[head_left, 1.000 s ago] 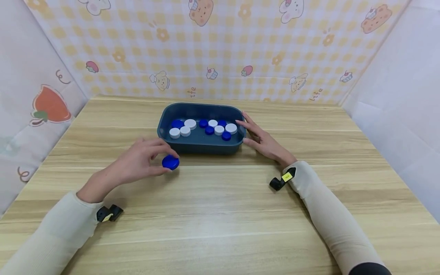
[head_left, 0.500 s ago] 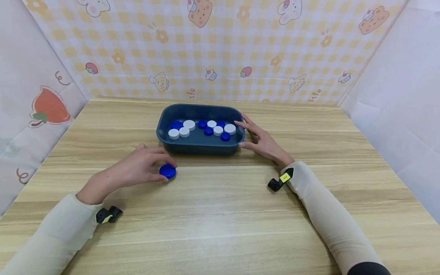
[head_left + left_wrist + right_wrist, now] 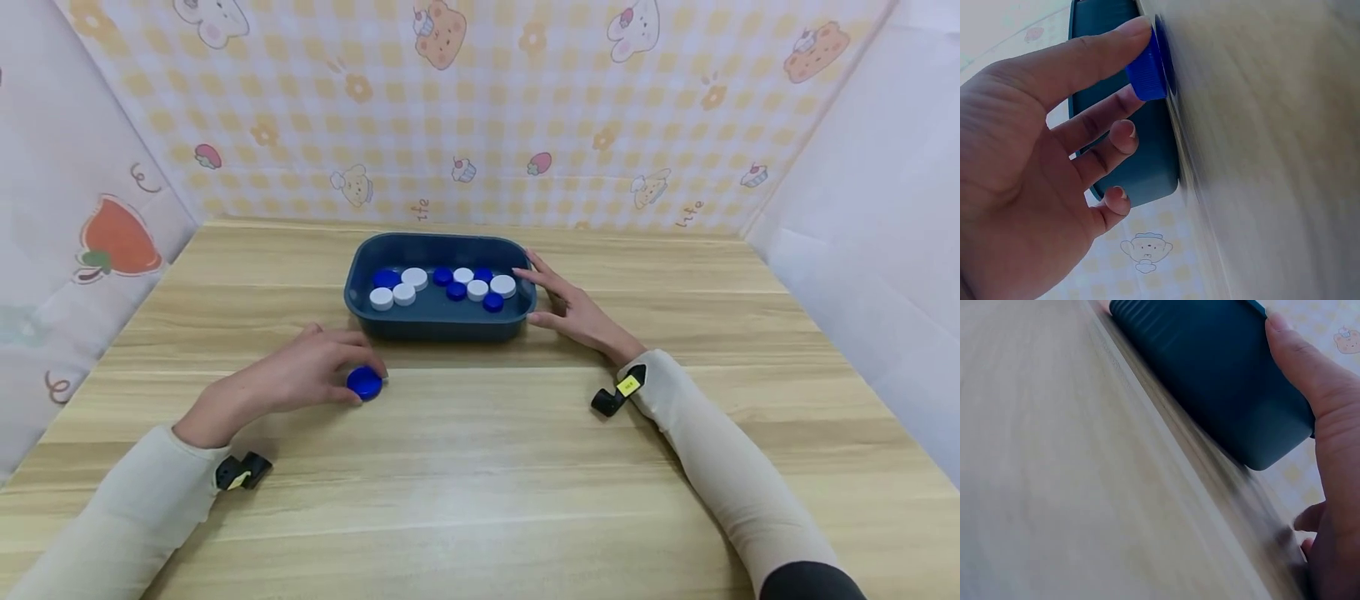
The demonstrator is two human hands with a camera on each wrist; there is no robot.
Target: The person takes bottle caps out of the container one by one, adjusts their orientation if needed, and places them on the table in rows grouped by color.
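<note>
My left hand (image 3: 307, 371) pinches a blue bottle cap (image 3: 364, 383) between thumb and forefinger, low over the table in front of the bin. In the left wrist view the blue cap (image 3: 1147, 72) is held on edge at its ridged side, right at the wood; the other fingers bend loosely. A dark teal bin (image 3: 442, 328) stands behind, holding several blue and white caps, such as this white one (image 3: 414, 278). At the bin's right end rests my right hand (image 3: 573, 310), fingers spread; its thumb (image 3: 1288, 344) touches the rim, and one fingertip reaches over it.
The wooden table (image 3: 480, 483) spreads in front and to both sides. A yellow checked cloth (image 3: 480, 108) rises behind the bin, with white sheets (image 3: 877, 208) at left and right. Black wrist cameras (image 3: 243, 472) sit on both sleeves.
My left hand has moved down and nearer with the blue cap, away from the bin's front wall to the table. The right hand stays at the bin's end.
</note>
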